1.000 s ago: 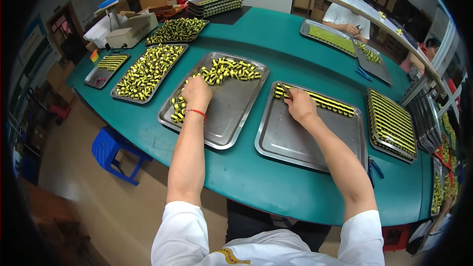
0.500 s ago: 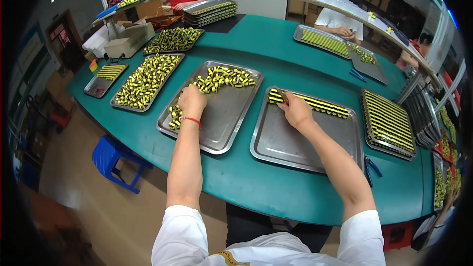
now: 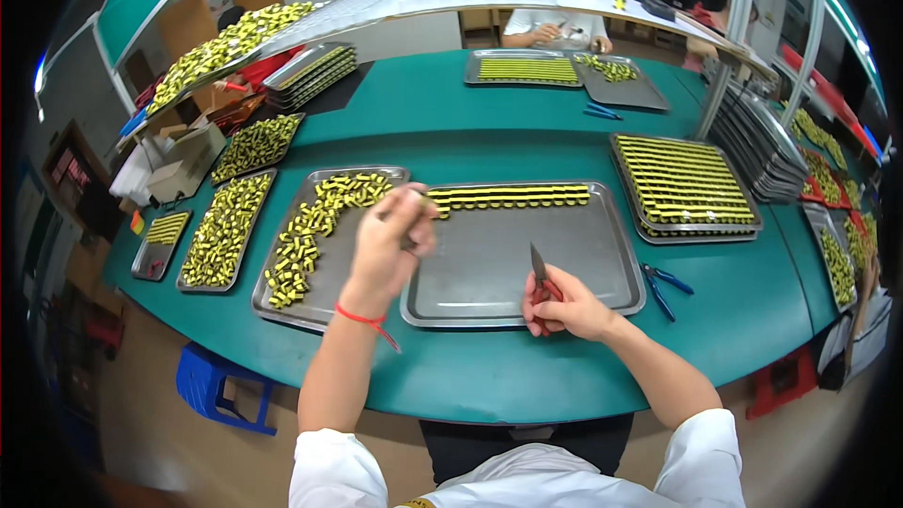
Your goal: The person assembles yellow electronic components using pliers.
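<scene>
My right hand (image 3: pixel 571 304) is closed round red-handled pliers (image 3: pixel 540 273), their dark pointed jaws facing away from me over the front edge of a metal tray (image 3: pixel 508 277). Along that tray's far side, striped yellow-and-black pieces (image 3: pixel 517 196) stand in rows. My left hand (image 3: pixel 390 240) is raised where this tray meets another tray (image 3: pixel 320 179) on its left. Its fingers are curled and slightly blurred; what they hold, if anything, I cannot make out. Loose yellow-and-black pieces (image 3: pixel 299 245) lie along the left and far sides of the left tray.
Blue-handled pliers (image 3: pixel 666 288) lie right of the tray. Beyond them stand a stack of filled trays (image 3: pixel 687 179) and a stack of trays on edge (image 3: pixel 752 146). More trays of loose pieces (image 3: pixel 226 230) are at left. Across the table a person (image 3: pixel 555 30) sits below the shelf.
My left hand has left the loose pieces and come up to the right. My right hand has left the rows, moved nearer me and now holds pliers. The whole view has turned.
</scene>
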A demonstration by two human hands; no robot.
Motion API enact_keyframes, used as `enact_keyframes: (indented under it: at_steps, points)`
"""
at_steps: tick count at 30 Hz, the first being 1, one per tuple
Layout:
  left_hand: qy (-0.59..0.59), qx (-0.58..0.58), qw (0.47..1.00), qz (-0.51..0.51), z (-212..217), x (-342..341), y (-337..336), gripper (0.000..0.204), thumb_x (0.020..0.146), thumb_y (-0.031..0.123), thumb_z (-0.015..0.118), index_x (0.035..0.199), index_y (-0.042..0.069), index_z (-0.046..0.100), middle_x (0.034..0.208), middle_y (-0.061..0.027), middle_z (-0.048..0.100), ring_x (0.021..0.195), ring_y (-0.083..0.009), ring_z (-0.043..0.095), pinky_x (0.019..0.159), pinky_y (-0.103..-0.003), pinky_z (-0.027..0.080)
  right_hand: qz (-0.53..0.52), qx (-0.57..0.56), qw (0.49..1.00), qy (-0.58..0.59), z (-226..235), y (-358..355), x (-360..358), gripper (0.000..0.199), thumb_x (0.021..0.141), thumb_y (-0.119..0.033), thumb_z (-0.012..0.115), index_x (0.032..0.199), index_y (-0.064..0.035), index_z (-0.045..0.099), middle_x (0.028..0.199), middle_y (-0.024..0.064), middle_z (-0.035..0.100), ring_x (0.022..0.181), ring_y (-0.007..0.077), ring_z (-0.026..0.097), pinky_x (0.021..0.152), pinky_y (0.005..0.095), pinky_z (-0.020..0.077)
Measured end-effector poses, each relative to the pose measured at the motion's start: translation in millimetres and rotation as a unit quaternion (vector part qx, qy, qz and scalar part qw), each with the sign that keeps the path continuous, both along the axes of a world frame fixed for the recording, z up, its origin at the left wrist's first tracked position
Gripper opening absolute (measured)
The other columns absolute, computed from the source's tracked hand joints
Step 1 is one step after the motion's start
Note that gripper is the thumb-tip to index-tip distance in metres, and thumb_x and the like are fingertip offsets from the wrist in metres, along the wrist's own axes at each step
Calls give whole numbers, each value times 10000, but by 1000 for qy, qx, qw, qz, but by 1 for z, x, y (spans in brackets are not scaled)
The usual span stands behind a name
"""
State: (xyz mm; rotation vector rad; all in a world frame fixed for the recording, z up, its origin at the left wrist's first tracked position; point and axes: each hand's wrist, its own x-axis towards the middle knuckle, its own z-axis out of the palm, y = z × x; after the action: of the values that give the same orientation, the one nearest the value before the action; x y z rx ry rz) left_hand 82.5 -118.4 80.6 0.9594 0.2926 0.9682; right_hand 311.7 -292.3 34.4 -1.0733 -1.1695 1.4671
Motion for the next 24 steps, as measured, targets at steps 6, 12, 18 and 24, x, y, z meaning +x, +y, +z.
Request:
enact_keyframes:
  at_steps: [6,12,18,24]
  points:
    - [201,90,975,-36,-35,55,-62,344,926,147,682,1218,4,569,1055,-117,683,701,-73,502,623,-222,426,41,-53,980,186,-3,-10,3,380,661,135,410,982,-69,433,814,145,581,645,233,620,432,252,325]
    - [204,228,952,8,-53,47,-81,348,945,135,665,1246,-6,560,1106,-100,661,916,-126,611,816,-262,504,123,-106,964,213,5,-23,-11,340,698,154,410,986,-25,430,877,208,612,744,300,681,470,276,454]
    - [187,344,919,50,-61,41,-81,317,896,-9,676,1201,5,593,1049,-54,603,833,-91,562,708,-216,469,171,-154,934,275,2,-23,-18,335,716,143,390,1014,-4,436,998,247,604,891,373,672,594,377,584]
    - [160,211,964,-19,-58,39,-87,363,906,-2,667,1234,-16,512,1093,-107,634,998,-137,627,866,-286,525,174,-160,921,309,4,-24,-16,323,697,119,400,998,7,436,977,260,606,876,401,668,562,400,588]
